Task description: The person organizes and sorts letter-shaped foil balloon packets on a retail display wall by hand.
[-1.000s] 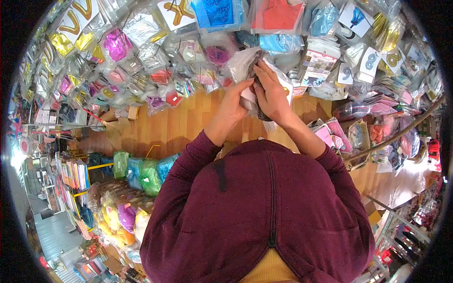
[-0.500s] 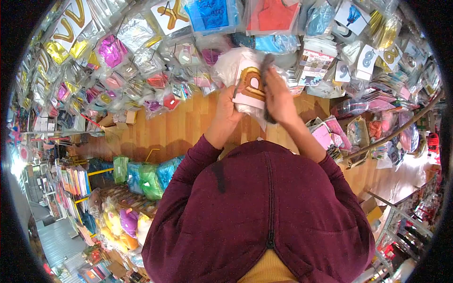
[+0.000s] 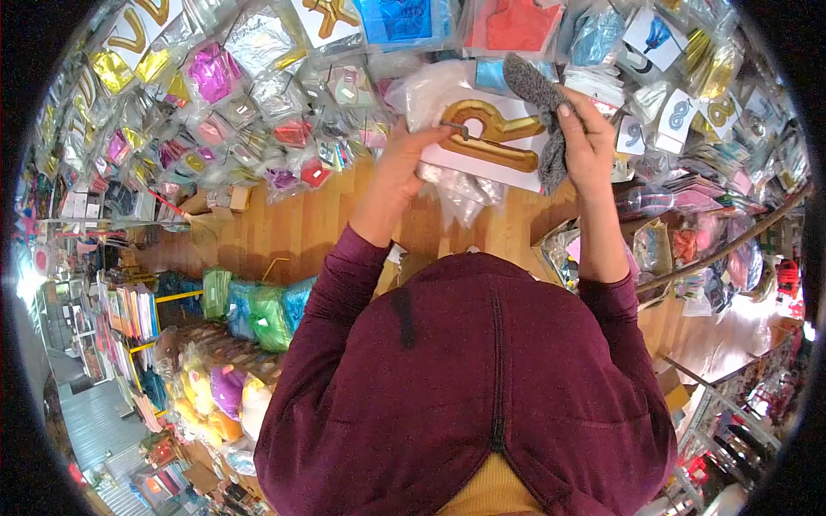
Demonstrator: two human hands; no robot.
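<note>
Head view shows both bare hands raised in front of the maroon jacket, at the lower edge of the crowded packets; the left hand grips the left end of a white card printed with a gold figure, its thumb laid over the front near a small dark hook-like piece and its other fingers mostly hidden behind; the right hand is closed around a fuzzy grey cloth, pinched between thumb and fingers, one end of it sticking up past the hand and the rest hanging down along the card's right edge; whether the cloth presses on the card or only overlaps it, I cannot tell. The card tilts down toward the right, held above the wooden floor; clear plastic bunches below it and more shows behind its upper left. Beyond the hands, wrapped packets crowd the upper part of the view, among them a blue packet, a red packet and a magenta packet; to the right are cards with looped figures, and a brown rod slants lower down; green bags lie at the left, near a yellow bar.
</note>
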